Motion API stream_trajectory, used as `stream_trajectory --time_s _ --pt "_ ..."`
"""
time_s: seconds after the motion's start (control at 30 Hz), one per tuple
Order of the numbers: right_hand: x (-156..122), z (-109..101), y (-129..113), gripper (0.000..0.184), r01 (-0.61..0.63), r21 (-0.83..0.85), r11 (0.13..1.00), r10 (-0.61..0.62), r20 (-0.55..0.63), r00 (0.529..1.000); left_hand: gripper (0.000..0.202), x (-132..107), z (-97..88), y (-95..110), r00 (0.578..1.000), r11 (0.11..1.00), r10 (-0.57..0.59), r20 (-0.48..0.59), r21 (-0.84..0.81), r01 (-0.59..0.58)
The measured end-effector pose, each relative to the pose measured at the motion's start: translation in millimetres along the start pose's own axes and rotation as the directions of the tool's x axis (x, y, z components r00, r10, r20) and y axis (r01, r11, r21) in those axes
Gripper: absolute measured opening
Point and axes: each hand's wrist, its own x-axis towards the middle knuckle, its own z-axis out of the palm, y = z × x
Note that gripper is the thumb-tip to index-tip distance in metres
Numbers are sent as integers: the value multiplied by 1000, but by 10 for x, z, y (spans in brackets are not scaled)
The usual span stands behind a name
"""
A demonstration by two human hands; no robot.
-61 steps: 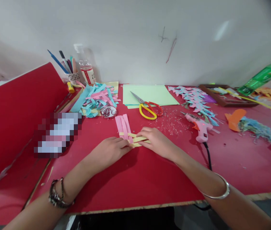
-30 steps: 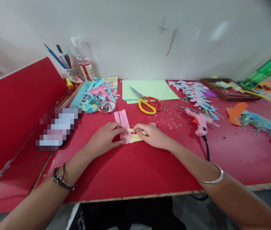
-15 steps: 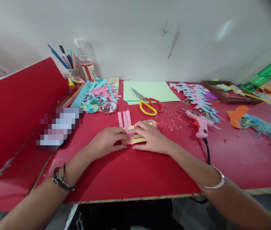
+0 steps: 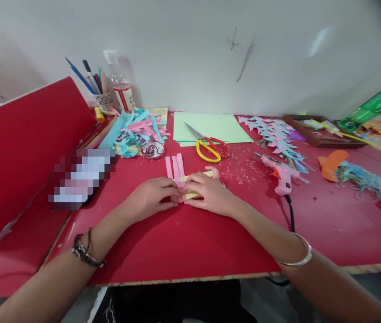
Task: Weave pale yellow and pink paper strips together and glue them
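Pink paper strips (image 4: 177, 168) stand away from me, crossed by yellow paper strips (image 4: 193, 195) that run to the right. My left hand (image 4: 153, 197) comes from the left, its fingers closed on the crossing of the strips. From the right, my right hand (image 4: 207, 190) has its thumb and fingers closed on the yellow strips, close to the left fingertips. Both hands cover much of the crossing, so how the strips overlap there is hidden. Scissors (image 4: 207, 146) with a yellow and a red handle lie just beyond, partly on pale green paper sheets (image 4: 213, 125).
Cut blue and pink paper strips (image 4: 139, 130) are heaped at the back left, by a round dish (image 4: 153, 150). To the right lie a pink glue gun (image 4: 281, 172), a pink-and-blue paper chain (image 4: 274, 134) and a brown tray (image 4: 325, 134). A blurred phone (image 4: 84, 177) lies left.
My right hand has shifted slightly left, nearer my left hand, and its fingers cover more of the yellow strips. My left hand stays almost where it was.
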Motion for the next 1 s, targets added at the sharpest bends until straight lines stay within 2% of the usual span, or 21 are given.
stream_trajectory --time_s 0.23,0.73,0.9,1.0 --pt "-4 -36 -12 13 -34 85 996 33 21 999 11 -11 -16 29 999 999 -37 12 34 36" --pt "-2 -28 -10 14 -10 85 996 8 14 1000 12 -13 4 42 1000 988 -1 18 155 -1" --pt "12 -24 64 22 -139 79 987 150 -172 974 14 -16 2 41 1000 980 13 9 200 -14" --pt "28 23 139 27 -184 31 983 186 -160 969 17 -10 6 28 1000 980 27 1 199 -26"
